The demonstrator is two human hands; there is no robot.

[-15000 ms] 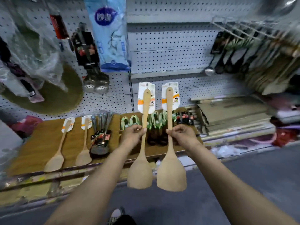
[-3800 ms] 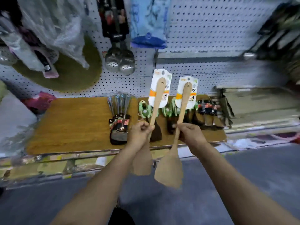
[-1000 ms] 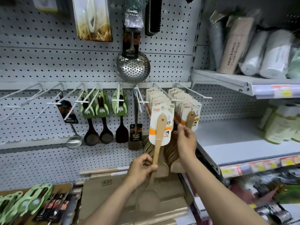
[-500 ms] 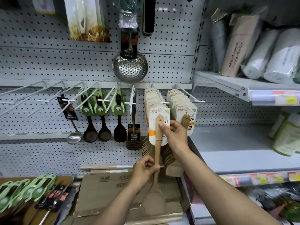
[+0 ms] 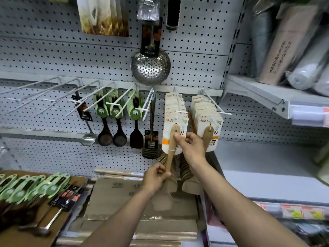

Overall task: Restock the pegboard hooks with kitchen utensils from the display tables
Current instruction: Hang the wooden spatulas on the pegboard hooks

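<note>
Nearest the camera, the left hand [image 5: 156, 177] is curled round the lower handle of a wooden spatula [image 5: 171, 152], holding it upright just in front of the pegboard [image 5: 53, 56]. Above it, the right hand [image 5: 191, 146] pinches the top of the same handle, fingers against the backing card [image 5: 173, 132] near its hang hole. The card sits at the tip of the left spatula hook [image 5: 179, 106]; whether the hole is already threaded cannot be determined. That hook already carries a dense stack of carded spatulas, as does the right spatula hook [image 5: 213, 104] beside it. Judged risks: if the hole misses the hook tip, the card may tear or buckle; on release it could slide off the crowded end and drop onto the cardboard boxes [image 5: 142, 202] below. Pushing hard may also swing the hanging stock. Further left, black ladles [image 5: 112, 138] hang on green cards, with several bare hooks [image 5: 35, 93] beyond. A steel skimmer [image 5: 150, 66] hangs higher up.
</note>
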